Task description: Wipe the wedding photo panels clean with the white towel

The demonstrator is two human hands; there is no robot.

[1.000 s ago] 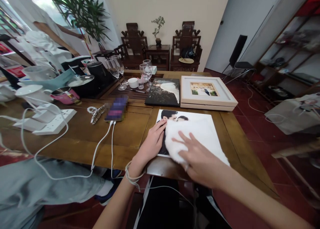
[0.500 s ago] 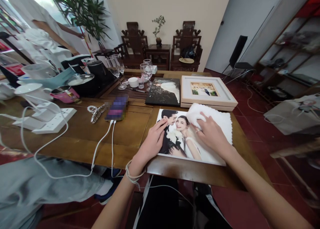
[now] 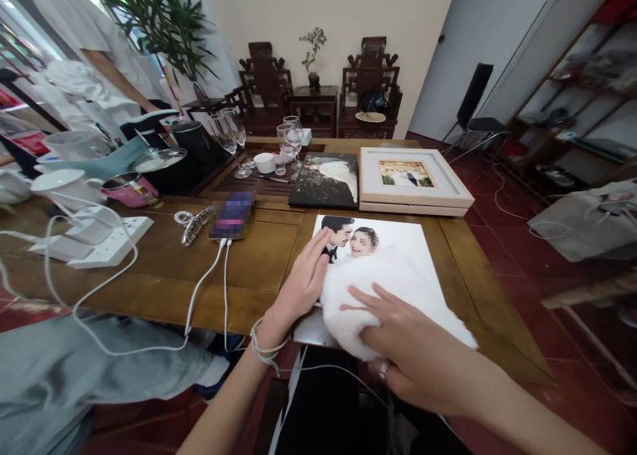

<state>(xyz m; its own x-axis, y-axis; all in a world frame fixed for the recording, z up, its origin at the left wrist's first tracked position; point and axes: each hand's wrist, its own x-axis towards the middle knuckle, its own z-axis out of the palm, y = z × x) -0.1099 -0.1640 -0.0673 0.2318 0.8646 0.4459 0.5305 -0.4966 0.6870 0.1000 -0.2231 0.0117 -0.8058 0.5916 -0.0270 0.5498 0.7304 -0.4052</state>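
A large wedding photo print (image 3: 398,243) lies flat at the near edge of the wooden table (image 3: 164,269). My right hand (image 3: 403,349) presses a white fluffy cloth (image 3: 368,289) onto the print's near part, fingers spread over it. The cloth hides most of the picture; only two heads show above it. My left hand (image 3: 301,289) rests flat on the print's left edge, fingers apart, a white string around the wrist.
Behind the print lie a dark photo canvas (image 3: 326,182) and a white framed photo (image 3: 411,180). A phone (image 3: 232,215) with white cables, a hair clip (image 3: 192,224), power strips (image 3: 107,243), wine glasses (image 3: 233,136) and a kettle stand to the left. A person in white stands far left.
My right hand has swept the cloth from the print's far right corner back to its near part, covering the couple's bodies again. My left hand stays on the left edge.
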